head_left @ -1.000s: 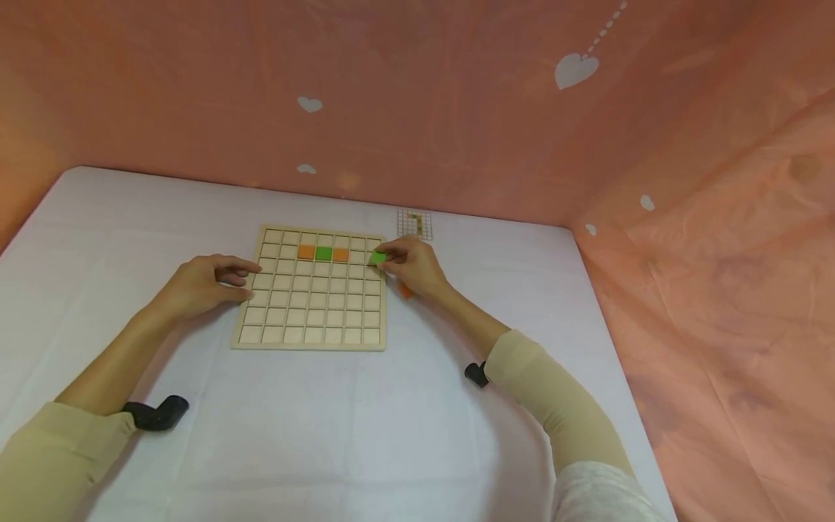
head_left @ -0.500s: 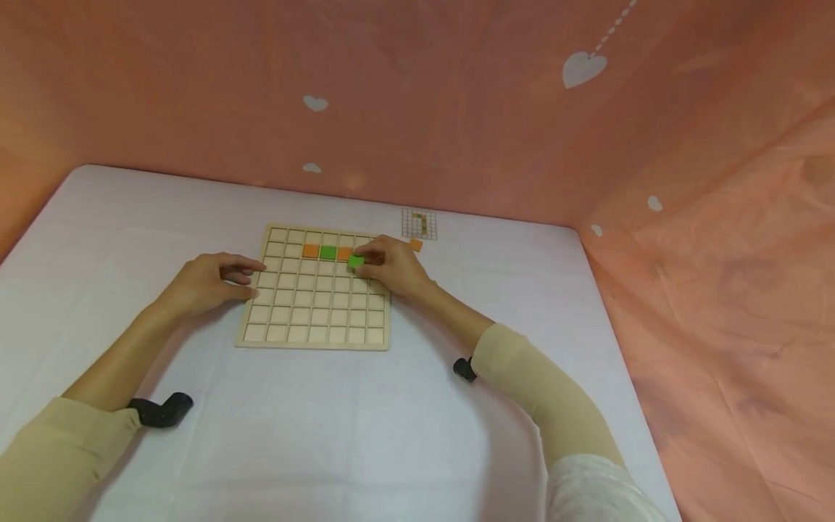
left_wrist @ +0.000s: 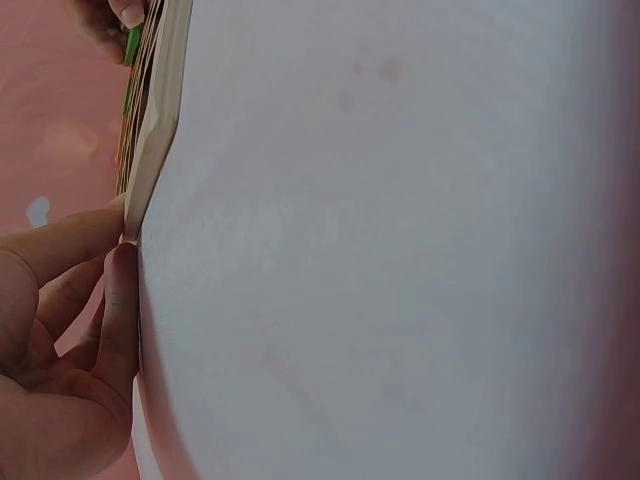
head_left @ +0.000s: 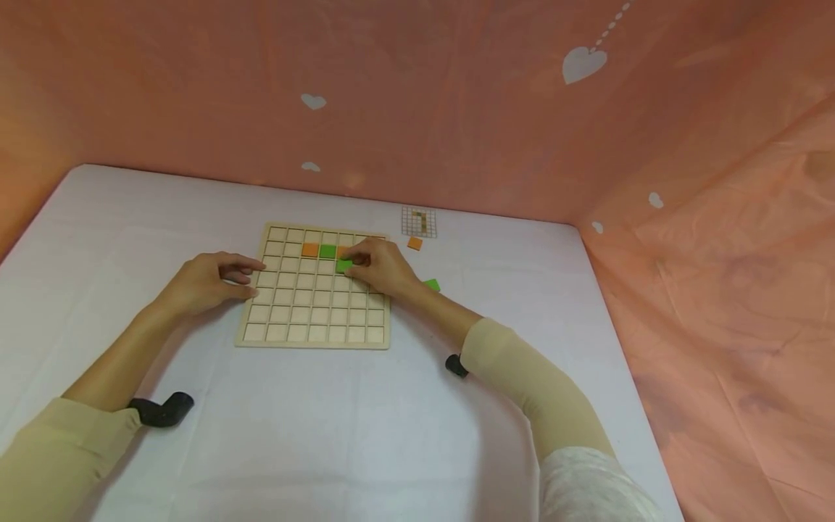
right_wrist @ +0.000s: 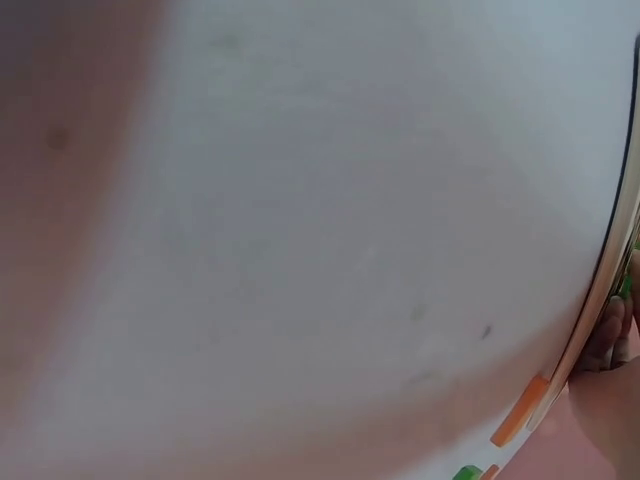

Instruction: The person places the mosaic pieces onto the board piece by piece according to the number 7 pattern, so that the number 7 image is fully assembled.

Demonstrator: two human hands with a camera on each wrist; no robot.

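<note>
My right hand (head_left: 385, 268) pinches a green square tile (head_left: 344, 267) between thumb and fingers, low over a cell of the wooden grid board (head_left: 313, 344). Just above that cell runs a row of tiles set in the board: an orange tile (head_left: 309, 250), a green one, then another orange partly covered by my fingertips. At the board's left edge my left hand (head_left: 204, 284) rests with spread fingers and thumb touching the frame. The left wrist view shows these fingertips (left_wrist: 118, 262) against the board's side, near its corner.
A small printed pattern card (head_left: 419, 222) lies behind the board's right corner. Close by are a loose orange tile (head_left: 414, 244) and a green tile (head_left: 432, 286) beside my right forearm. The right wrist view shows an orange tile (right_wrist: 520, 411) near the board's edge. Pink cloth hangs behind.
My right hand has carried the green tile leftward from the board's right edge to the cell below the right orange tile. The left hand stays at the board's edge.
</note>
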